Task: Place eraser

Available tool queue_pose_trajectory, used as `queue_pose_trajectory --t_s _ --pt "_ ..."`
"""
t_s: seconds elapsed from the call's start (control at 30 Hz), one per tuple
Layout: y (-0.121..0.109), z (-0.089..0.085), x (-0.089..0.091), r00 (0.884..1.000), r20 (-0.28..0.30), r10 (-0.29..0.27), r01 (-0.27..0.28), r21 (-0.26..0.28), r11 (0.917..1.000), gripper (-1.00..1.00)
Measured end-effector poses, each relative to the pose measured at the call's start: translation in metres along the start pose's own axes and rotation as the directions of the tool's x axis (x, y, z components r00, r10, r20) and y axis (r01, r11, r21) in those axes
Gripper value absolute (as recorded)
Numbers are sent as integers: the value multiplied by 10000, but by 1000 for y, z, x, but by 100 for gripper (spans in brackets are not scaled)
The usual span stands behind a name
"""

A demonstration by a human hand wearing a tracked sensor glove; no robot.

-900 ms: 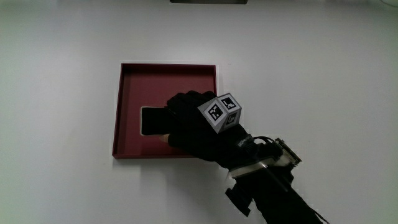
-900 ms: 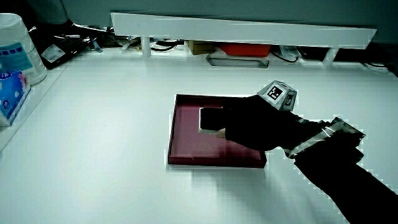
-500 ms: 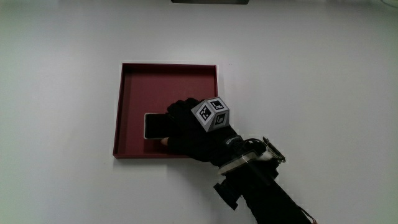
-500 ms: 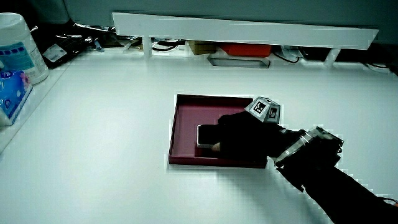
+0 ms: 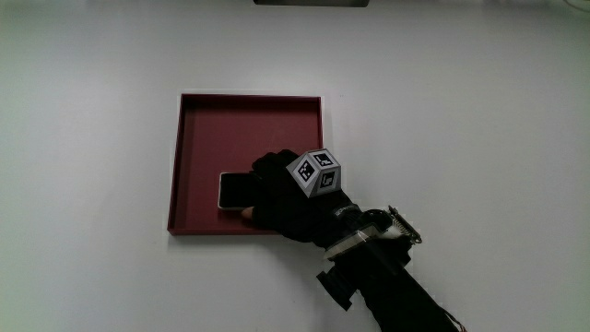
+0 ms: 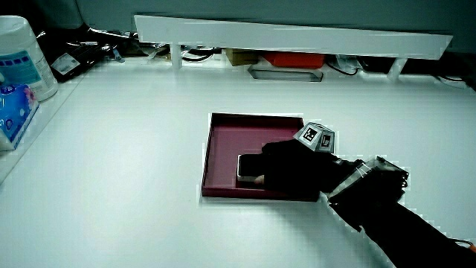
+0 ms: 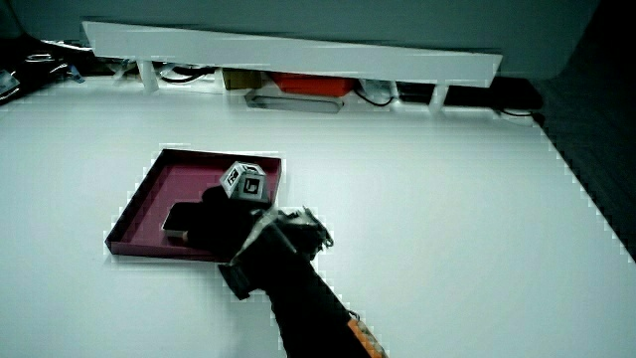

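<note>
Your hand (image 5: 288, 198) is over the part of the red tray (image 5: 198, 124) nearest you, its grip closed around the eraser (image 5: 237, 191), a dark slab with a pale edge. From above you see the eraser lying low inside the tray, close to the wall nearest you, with most of its length sticking out from under your fingers (image 5: 267, 171) and a pale fingertip showing just under its end. Whether it already rests on the tray floor you cannot tell from this view.

In a side view, the eraser (image 6: 248, 167) appears flat and level with the tray floor, and the thumb tip is at its near edge; the tray (image 6: 223, 126) shows bare floor in the half farther from you. In a side view from another angle, the hand (image 7: 221, 227) covers more of the eraser (image 7: 181, 220), so only its end shows as a dark block, but the patterned cube (image 7: 245, 183) stands clear above the glove and the forearm (image 7: 298, 298) runs down toward you.

Only the side views show what lies on the tabletop (image 5: 461, 111) farther off: a low white partition (image 6: 297, 36) with clutter under it, and in a side view a tissue pack (image 6: 13, 112) and a white tub (image 6: 26, 59) at the tabletop's edge.
</note>
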Motion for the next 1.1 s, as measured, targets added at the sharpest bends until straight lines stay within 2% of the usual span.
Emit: queue_pose_trajectory --t_s 0.1,0.13,0.23,0.3,0.33,0.37,0.4,0.43,0.5,0.63,0.73,0.77,0.87,0.93,1.0,1.07,1.1 --pt "2 -3 3 10000 -76 -30 28 -196 9998 -24" --pt "0 -1 2 9999 -123 21 -21 -48 10000 -27" --pt "-1 -1 3 9992 -398 78 -79 -41 10000 -36" --pt "0 -3 6 9997 -240 6 -4 50 10000 -42" --pt "1 -5 7 9996 -275 12 -14 -62 10000 -45" --pt "-3 1 3 9996 -283 52 -49 102 9999 -48" --pt "0 -4 8 9992 -394 18 -21 -101 9999 -52" --pt "-3 0 5 9990 -442 32 -29 72 10000 -55" --pt "-3 -3 9 9983 -548 189 -177 220 9996 -61" --pt "-9 4 10 9949 -873 510 -492 221 9985 -73" --pt "-21 17 7 9882 -1312 796 -786 132 9968 -82" --pt "-24 19 8 9716 -2011 1247 -1314 -206 9911 -85" --pt "-41 33 2 9703 -2030 1319 -1446 -488 9883 -94" --pt "-49 39 2 9649 -2181 1463 -1641 -658 9843 -100" --pt "-58 46 4 9581 -2246 1778 -1956 -595 9789 -100" --pt "-67 51 7 9447 -2713 1842 -2073 -587 9765 -100" --pt "-75 58 6 9466 -2786 1625 -1895 -728 9792 -100"
